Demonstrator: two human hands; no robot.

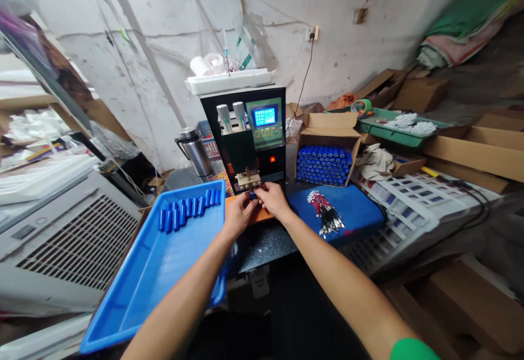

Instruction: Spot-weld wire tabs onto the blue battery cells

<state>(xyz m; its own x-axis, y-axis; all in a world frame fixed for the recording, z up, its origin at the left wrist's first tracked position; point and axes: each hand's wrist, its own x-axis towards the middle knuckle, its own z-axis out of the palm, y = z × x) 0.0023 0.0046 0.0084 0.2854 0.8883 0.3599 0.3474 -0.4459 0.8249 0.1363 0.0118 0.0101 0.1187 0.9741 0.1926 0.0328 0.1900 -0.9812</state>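
A black spot-welding machine (pixel 266 155) with a lit blue screen stands against the wall. Under its copper electrodes, a small blue cylinder (pixel 252 195) sits between my hands at the orange pad (pixel 262 215). My left hand (pixel 239 213) pinches the cylinder from the left. On the right, the fingers of my right hand (pixel 271 198) are pressed together at its top end; anything small between them is hidden. Blue cylinders (pixel 176 218) stand in the blue tray (pixel 151 278) at left. A bundle of red and black wires (pixel 325 213) lies on the blue mat (pixel 362 213) at right.
An open cardboard box (pixel 327 131) full of blue cylinders stands right of the machine. A steel flask (pixel 195 151) is at its left. Farther right are a green tray (pixel 395 128), a white cloth (pixel 374 162) and a white plastic crate (pixel 409 207).
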